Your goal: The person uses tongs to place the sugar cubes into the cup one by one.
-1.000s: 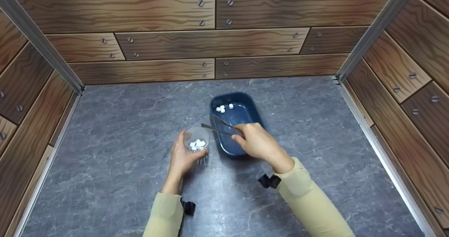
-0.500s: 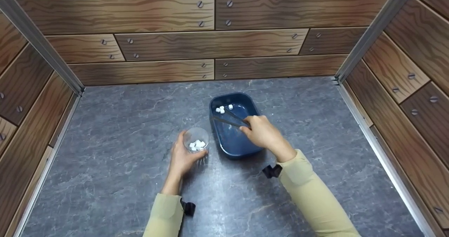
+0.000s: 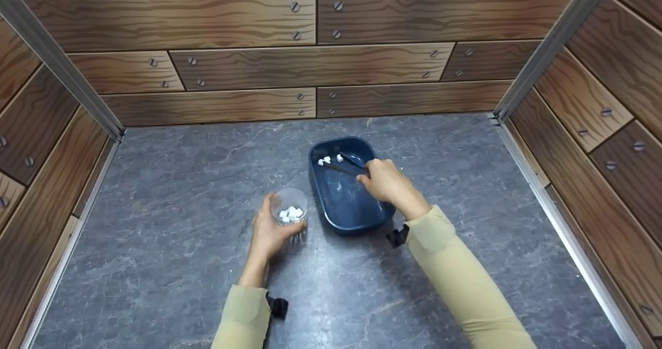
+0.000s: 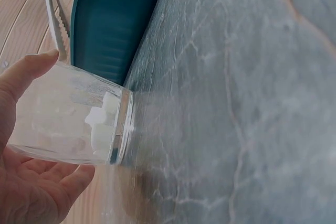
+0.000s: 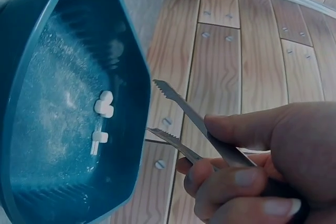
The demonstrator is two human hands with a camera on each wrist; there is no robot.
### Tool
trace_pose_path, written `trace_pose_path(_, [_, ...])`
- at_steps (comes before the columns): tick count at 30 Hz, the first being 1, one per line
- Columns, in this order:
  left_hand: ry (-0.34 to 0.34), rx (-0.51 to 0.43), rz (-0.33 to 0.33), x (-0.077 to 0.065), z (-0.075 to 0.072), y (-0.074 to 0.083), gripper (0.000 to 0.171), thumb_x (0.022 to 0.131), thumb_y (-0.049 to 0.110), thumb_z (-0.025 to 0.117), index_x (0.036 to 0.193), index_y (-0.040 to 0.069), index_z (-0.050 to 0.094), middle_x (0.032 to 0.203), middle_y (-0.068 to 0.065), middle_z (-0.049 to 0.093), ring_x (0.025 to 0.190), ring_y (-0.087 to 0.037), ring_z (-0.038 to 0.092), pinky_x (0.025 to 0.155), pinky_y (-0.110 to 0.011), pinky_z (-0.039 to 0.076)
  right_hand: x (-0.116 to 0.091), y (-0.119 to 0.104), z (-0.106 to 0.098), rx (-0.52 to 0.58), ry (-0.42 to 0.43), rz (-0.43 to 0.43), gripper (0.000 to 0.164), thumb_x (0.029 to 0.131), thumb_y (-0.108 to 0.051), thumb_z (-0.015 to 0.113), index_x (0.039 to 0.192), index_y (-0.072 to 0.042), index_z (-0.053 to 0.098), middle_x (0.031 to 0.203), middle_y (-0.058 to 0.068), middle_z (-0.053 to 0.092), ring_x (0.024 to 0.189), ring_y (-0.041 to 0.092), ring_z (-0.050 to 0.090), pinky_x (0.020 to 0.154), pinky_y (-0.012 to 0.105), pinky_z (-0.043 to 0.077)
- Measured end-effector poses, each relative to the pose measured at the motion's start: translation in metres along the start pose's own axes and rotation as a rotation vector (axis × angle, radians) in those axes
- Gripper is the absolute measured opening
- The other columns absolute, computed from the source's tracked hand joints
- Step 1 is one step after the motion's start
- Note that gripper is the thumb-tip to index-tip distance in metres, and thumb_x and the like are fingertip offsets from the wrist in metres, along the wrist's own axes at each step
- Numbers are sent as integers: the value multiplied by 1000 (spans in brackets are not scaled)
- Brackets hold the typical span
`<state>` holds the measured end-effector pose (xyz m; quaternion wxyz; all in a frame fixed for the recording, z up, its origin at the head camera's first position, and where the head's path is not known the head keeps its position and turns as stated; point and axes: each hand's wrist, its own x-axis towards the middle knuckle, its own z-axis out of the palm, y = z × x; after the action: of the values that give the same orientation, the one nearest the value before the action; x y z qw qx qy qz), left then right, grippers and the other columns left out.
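My left hand (image 3: pixel 269 231) curls round a clear cup (image 4: pixel 58 114) standing on the grey floor. Several small white cubes (image 3: pixel 291 213) lie at the cup's bottom. To its right stands a dark blue tray (image 3: pixel 357 207), with a few more white cubes (image 3: pixel 325 160) near its far end. Dark metal tongs (image 3: pixel 342 169) are gripped in my right hand (image 3: pixel 388 183), which is above the tray's right side. In the head view their tips reach down by those cubes. The right wrist view shows the serrated tips spread apart, with nothing visible between them.
A marbled grey floor (image 3: pixel 170 209) spreads round the tray and cup. Wood-patterned walls (image 3: pixel 243 70) with metal corner strips (image 3: pixel 548 49) enclose it at the back and both sides.
My right hand has moved the tongs away from above the cup, over the tray and forward to the white cubes. The left hand and cup have stayed in place.
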<state>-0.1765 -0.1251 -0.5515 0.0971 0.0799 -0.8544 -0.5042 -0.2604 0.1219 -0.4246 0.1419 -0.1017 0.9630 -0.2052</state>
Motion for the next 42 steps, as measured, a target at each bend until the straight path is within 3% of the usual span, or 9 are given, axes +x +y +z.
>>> trace_pose_path(7, [5,-9,8,0,1,-2,99,61,26,91,141,-3,42,134,-29,52,122,-44,49,103,-51,39,18,5,10,-96,8,-13,26,99,-24,57,99,1,65,86,14,63,73,27,61,67,42,51])
trace_pose_path(19, [-7,-7,2,-1,0,-1,100,62,25,92,143,-3,40,135,-29,50,123,-45,48,103,-52,38,36,9,37,-191,16,-102,21,94,-10,55,91,7,66,96,26,68,88,34,66,78,46,54])
trace_pose_path(28, [3,3,9,0,1,-1,100,60,26,92,142,-2,42,134,-27,53,121,-44,50,103,-51,39,43,5,51,-196,12,-42,25,99,-13,50,96,4,68,104,25,67,95,34,66,79,47,54])
trace_pose_path(42, [-7,-3,-9,-1,0,0,100,61,26,92,143,-1,41,135,-27,52,122,-44,49,103,-51,39,46,7,55,-207,5,-60,25,100,-14,53,100,5,68,102,25,67,93,32,66,79,46,54])
